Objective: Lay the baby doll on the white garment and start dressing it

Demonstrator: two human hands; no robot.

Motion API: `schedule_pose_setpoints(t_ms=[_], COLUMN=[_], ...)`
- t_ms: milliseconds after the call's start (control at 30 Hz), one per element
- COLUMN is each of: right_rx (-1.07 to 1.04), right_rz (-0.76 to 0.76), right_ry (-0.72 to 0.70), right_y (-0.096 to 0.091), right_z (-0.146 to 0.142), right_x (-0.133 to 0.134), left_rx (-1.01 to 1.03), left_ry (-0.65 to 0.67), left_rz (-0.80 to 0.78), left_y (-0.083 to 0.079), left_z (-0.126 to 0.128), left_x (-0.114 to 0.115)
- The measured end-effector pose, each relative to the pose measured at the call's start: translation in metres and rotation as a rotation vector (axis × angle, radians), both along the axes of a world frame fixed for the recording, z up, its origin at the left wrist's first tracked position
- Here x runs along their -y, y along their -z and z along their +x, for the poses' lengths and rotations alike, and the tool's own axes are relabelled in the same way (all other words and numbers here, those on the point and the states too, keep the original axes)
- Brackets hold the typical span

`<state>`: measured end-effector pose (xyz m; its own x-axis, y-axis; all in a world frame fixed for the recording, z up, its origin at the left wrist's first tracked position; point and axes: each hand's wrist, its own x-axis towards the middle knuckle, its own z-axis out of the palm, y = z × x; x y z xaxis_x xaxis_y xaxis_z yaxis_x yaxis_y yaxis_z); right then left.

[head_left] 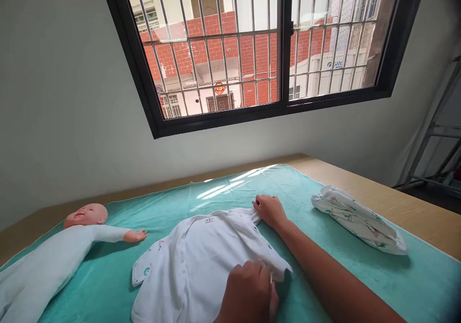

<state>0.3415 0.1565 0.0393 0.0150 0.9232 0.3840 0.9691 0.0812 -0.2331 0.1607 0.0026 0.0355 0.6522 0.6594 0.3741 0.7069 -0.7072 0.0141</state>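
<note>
A white baby top (209, 260) lies spread on a turquoise cloth, with a small printed neck label facing up and a patterned sleeve at its left. My left hand (248, 284) is closed on the top's right side, where a bunched edge pokes out past the fingers. Higher up, my right hand (268, 210) has its fingers curled round the fabric by the top's upper right corner; its fingertips are partly hidden. A baby doll (65, 251) in a white body suit lies on its back to the left, one arm stretched toward the top.
The turquoise cloth (162, 222) covers most of a wooden table (345, 179). To the right lies a folded patterned baby garment (360, 219). Behind the table is a wall with a barred, black-framed window (216, 118). A metal rack (428, 135) stands at the far right.
</note>
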Motion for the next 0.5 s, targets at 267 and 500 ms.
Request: schedule_pose_setpoints(t_ms=[267, 500], right_rx=[-0.117, -0.088], right_rz=[-0.062, -0.181], right_ry=[-0.234, -0.254], right_y=[0.005, -0.004], right_z=[-0.032, -0.043], right_x=[-0.002, -0.026], left_rx=[-0.08, -0.114], left_ry=[0.05, 0.06], left_rz=[-0.316, -0.261], left_y=[0.006, 0.038], left_z=[0.004, 0.019], left_x=[0.003, -0.002])
